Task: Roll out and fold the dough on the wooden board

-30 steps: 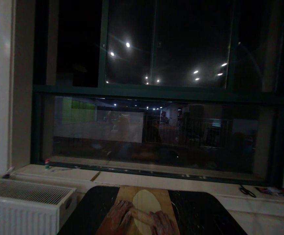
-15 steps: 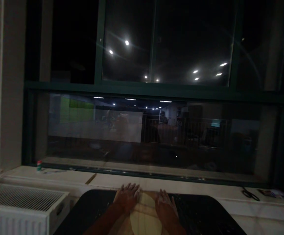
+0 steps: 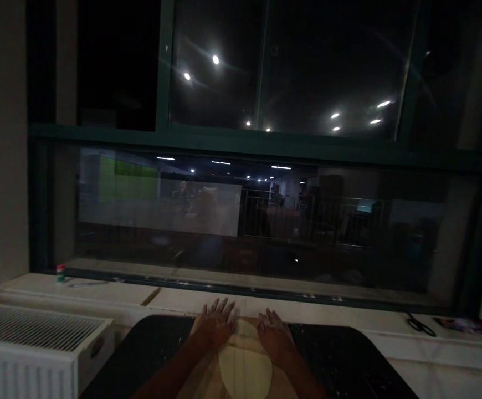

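A long pale sheet of rolled-out dough [image 3: 246, 371] lies on a light wooden board [image 3: 203, 385] at the bottom middle of the head view. My left hand [image 3: 219, 324] rests at the dough's upper left edge, palm down, its fingers stretched out and whitened by what looks like flour. At the opposite edge, my right hand [image 3: 272, 330] lies palm down too, fingers extended and dusted white. Neither hand grips anything that I can see. The dough's near end runs close to the bottom of the picture.
The board sits on a black table [image 3: 141, 354] specked with white bits. Beyond is a white windowsill [image 3: 307, 310] with a red-capped container [image 3: 60, 273], a brown strip [image 3: 151, 297] and black scissors [image 3: 421, 326]. A radiator [image 3: 33, 354] stands left; a dark window [image 3: 266, 221] rises behind.
My right hand has shifted left and slightly up along the dough's edge. My left hand has moved slightly up in the picture. The view itself has tilted a little.
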Available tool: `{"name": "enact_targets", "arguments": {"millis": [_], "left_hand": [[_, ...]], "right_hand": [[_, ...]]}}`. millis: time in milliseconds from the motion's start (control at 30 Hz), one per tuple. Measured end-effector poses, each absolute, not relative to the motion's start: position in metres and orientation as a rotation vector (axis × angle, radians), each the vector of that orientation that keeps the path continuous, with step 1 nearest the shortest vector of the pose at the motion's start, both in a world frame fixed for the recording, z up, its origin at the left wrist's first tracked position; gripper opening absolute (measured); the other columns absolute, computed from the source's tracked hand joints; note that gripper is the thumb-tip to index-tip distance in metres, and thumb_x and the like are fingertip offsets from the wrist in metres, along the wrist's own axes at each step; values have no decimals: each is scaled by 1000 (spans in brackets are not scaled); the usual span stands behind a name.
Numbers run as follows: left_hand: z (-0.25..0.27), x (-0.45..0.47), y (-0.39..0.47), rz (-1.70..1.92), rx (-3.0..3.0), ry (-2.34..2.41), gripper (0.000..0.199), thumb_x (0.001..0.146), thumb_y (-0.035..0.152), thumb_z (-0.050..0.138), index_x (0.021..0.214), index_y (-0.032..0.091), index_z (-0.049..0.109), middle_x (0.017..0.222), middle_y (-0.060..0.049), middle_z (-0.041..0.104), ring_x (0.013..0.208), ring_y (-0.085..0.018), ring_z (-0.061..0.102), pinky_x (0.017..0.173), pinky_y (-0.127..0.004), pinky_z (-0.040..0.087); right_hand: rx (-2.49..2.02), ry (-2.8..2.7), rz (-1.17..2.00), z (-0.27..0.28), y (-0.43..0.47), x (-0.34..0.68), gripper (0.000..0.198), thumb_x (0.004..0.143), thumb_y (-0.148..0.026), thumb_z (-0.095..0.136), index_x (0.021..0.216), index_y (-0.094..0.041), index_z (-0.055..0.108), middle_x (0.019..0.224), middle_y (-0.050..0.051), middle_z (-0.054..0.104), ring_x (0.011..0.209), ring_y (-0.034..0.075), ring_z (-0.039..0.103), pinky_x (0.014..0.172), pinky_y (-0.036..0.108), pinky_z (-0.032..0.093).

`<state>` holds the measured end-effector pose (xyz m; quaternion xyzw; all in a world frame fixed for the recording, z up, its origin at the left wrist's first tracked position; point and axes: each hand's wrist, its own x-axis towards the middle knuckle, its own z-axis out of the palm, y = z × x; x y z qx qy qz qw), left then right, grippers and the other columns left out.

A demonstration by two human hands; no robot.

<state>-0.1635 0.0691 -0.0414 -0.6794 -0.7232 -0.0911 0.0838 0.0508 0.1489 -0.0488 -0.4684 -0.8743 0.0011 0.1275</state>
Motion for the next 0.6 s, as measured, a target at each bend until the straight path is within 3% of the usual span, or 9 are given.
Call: {"name": "enact_targets", "arguments": {"millis": [133,333,467,600], "left_hand": [[-39,-152,39,-323,-1986,-2111,56,101,31,39,156,23,41,163,-12,41,149,-37,38,116,-68,36],[-41,-143,-3,-367,-2031,-1912,48,103,26,38,149,25,53,151,-8,58,141,-29,50,118,-56,39],[-53,-144,-32,-406,-2029,-1809,45,106,24,34,147,25,54,147,-7,62,137,-26,55,117,-56,42],[-69,-154,-60,-601,-2019,-1672,43,108,37,40,150,30,49,149,-2,61,139,-22,53,113,-45,50]], "right_hand": [[-1363,-2452,-129,-53,111,60,50,101,-28,35,144,-20,58,159,11,46,149,31,39,119,53,34],[-1217,-2247,-212,-80,66,70,46,105,-29,34,134,-17,66,143,12,63,139,26,53,119,44,36],[-1056,-2107,-206,-105,42,77,40,102,-27,41,132,-25,67,137,6,68,129,25,62,112,43,43],[-908,-2027,-165,-114,12,77,36,100,-27,49,132,-35,65,127,1,73,116,24,67,99,41,51]]}}
